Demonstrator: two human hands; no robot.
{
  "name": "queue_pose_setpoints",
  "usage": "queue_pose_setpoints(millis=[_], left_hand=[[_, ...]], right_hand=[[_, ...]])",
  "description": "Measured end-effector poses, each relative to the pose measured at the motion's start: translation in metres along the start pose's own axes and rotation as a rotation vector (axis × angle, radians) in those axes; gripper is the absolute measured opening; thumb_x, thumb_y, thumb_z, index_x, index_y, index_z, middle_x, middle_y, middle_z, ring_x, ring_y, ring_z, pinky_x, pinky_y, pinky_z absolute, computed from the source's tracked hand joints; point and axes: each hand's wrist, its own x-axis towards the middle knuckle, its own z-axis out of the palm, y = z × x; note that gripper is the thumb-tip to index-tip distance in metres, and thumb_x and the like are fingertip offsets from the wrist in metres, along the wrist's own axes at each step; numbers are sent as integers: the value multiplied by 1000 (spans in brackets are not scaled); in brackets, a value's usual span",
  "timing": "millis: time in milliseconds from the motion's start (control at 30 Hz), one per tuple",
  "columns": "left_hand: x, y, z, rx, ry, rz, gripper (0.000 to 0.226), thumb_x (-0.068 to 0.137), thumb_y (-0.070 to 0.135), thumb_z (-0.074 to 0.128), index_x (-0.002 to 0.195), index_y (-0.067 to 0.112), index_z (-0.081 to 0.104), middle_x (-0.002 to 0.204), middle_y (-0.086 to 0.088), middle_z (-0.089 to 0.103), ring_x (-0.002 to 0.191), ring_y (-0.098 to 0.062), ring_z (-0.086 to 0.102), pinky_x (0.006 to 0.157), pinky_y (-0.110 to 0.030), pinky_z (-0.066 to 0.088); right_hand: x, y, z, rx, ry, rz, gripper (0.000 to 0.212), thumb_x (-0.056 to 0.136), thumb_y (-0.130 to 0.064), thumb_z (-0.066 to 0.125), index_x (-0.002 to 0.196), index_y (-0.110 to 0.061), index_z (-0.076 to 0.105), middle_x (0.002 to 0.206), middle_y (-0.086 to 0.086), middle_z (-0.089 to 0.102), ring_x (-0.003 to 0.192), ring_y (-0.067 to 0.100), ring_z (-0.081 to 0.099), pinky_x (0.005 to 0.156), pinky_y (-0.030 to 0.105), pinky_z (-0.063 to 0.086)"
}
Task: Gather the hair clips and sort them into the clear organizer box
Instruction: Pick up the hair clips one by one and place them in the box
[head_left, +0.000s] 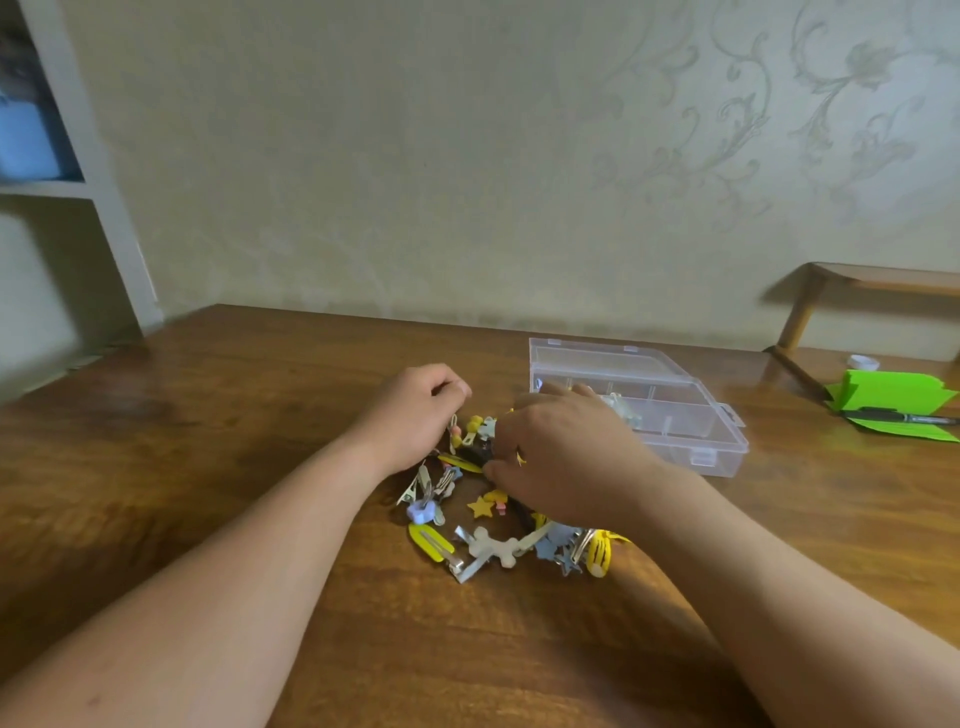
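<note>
A pile of several hair clips (483, 525), yellow, white, blue and metal, lies on the wooden table (208, 415) in front of me. My left hand (415, 410) hovers over the pile's far left side with fingers curled; a beaded clip (456, 434) hangs just under them, and I cannot tell if they pinch it. My right hand (561, 457) lies over the pile's right side, thumb and fingers pinching a dark clip (480, 454). The clear organizer box (675, 410) stands open just behind my right hand, with a few clips in one compartment.
A green folded paper (893, 400) with a black pen (904, 417) on it lies at the table's right edge, near a small white cap (863, 362). A wooden stand (841, 291) rises at the back right. A white shelf (78, 182) is at left.
</note>
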Motion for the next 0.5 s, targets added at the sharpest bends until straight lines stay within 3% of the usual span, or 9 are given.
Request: queue_pose_setpoints(millis=[167, 267, 367, 500], left_hand=[[-1, 1, -1, -28, 13, -10, 26, 109, 31, 49, 105, 28, 75, 99, 2, 77, 94, -24, 72, 91, -49, 56], [0, 0, -2, -67, 11, -22, 25, 108, 29, 51, 103, 25, 75, 98, 1, 77, 87, -17, 73, 92, -50, 56], [0, 1, -2, -63, 6, -25, 26, 108, 31, 50, 103, 28, 75, 97, 3, 76, 86, -16, 74, 91, -49, 57], [0, 1, -2, -63, 5, -32, 26, 108, 32, 49, 106, 28, 75, 100, 5, 76, 84, -10, 75, 90, -44, 58]], right_hand=[[-1, -2, -5, 54, 26, -9, 22, 99, -44, 54, 97, -30, 72, 91, -9, 62, 93, 16, 56, 86, 37, 49], [-3, -3, -16, 173, -93, -66, 19, 97, -31, 57, 97, -28, 75, 91, -7, 67, 88, 17, 61, 77, 42, 56], [-6, -4, -26, 221, -245, -88, 23, 96, -29, 64, 111, -34, 80, 102, -12, 71, 95, 12, 62, 82, 34, 56], [-5, -5, -24, 189, -288, -112, 25, 98, -32, 67, 121, -34, 75, 111, -9, 67, 103, 12, 57, 87, 32, 52]])
